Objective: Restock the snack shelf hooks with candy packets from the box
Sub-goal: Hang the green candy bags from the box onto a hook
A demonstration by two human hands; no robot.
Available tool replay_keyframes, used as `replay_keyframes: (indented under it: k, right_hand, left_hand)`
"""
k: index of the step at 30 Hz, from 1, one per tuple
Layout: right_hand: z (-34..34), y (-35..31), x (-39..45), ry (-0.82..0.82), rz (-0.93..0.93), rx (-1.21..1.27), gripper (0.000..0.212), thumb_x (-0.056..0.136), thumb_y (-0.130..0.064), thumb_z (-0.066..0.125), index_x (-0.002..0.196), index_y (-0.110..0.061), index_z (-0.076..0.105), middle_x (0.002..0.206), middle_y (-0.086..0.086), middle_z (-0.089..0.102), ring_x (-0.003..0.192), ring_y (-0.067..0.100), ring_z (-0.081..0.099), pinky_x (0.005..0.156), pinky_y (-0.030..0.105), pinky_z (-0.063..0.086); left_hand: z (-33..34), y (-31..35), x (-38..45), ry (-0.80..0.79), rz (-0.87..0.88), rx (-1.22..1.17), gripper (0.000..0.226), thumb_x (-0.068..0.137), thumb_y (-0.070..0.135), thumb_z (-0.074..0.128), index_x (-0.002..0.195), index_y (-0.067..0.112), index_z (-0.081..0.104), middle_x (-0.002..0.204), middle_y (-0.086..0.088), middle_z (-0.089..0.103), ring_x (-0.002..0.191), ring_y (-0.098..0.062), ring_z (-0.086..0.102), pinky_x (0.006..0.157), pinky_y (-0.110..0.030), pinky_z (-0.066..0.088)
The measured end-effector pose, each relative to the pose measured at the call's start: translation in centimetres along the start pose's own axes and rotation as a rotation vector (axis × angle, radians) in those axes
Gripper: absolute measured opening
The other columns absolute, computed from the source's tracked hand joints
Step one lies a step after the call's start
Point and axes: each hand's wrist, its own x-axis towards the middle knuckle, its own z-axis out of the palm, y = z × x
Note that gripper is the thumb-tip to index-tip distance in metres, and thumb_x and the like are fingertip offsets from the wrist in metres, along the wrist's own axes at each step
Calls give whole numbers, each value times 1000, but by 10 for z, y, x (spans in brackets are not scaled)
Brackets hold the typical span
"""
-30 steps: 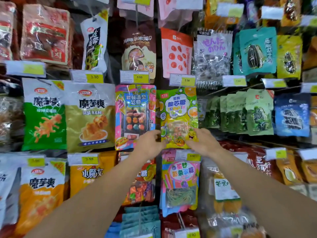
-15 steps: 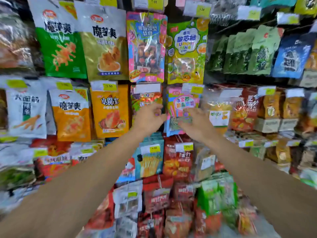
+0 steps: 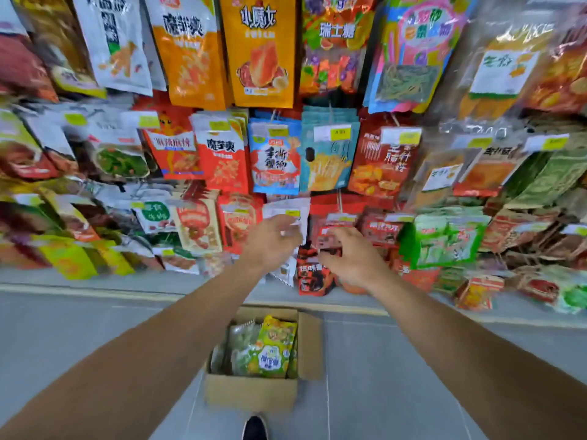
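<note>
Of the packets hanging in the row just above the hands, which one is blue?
The blue packet with a white panel and red crab art, between a red-and-white packet and a teal one. Its neighbours farther out are red or orange.

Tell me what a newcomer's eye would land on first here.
First, the wall of snack packets hanging in crowded rows across the whole upper half, bright orange, red and green. Next, the two bare forearms reaching in from the bottom corners, with the left hand and right hand held empty, side by side, in front of the lowest rows. Last, the open cardboard box on the grey floor below them, holding green and yellow candy packets.
</note>
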Motion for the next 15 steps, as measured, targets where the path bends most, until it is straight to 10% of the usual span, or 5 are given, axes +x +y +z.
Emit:
replay_keyframes:
  k: [15]
  right_hand:
    - [270,0,38,-410,308,79,61,76,-50,62,130,-21,55,126,3,59,118,23,57,93,33,48]
  left_hand:
    - [-13,-285,2,-149,-456,-45,41,85,23,71,125,16,65,126,1,64,117,-17,58,99,-22,41]
